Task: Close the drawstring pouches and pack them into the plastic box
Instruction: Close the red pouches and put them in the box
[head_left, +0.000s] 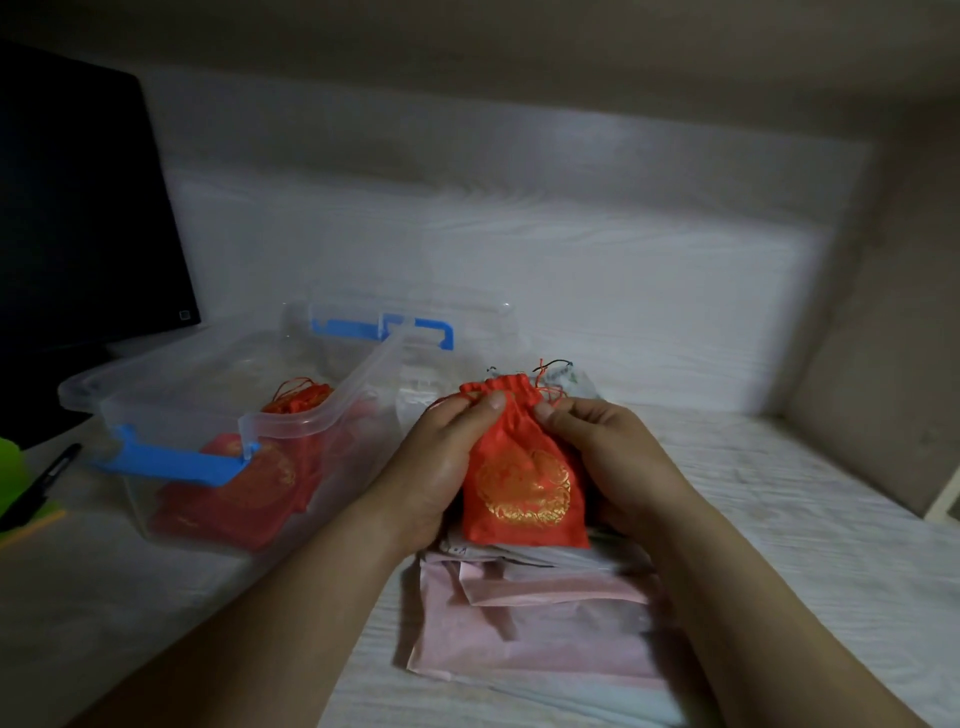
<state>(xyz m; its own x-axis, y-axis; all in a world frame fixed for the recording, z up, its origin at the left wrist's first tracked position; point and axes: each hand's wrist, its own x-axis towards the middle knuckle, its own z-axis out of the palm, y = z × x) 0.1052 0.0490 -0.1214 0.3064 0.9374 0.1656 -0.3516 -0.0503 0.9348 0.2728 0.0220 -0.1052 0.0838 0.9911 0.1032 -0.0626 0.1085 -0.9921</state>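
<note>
A red drawstring pouch (524, 478) with a gold round emblem is held upright between both hands, its neck gathered. My left hand (441, 462) grips its left side with the thumb at the neck. My right hand (608, 457) holds the right side and pinches the thin cords near the neck. Under it lies a stack of pink and pale pouches (530, 623). To the left stands the clear plastic box (171, 395) with blue latches, and red pouches (260, 478) lie inside it.
The box's clear lid (405, 327) with a blue handle lies behind the box. A dark monitor (78, 208) stands at the far left. A black pen (47, 478) and a green object (10, 478) lie at the left edge. A white wall runs behind the desk.
</note>
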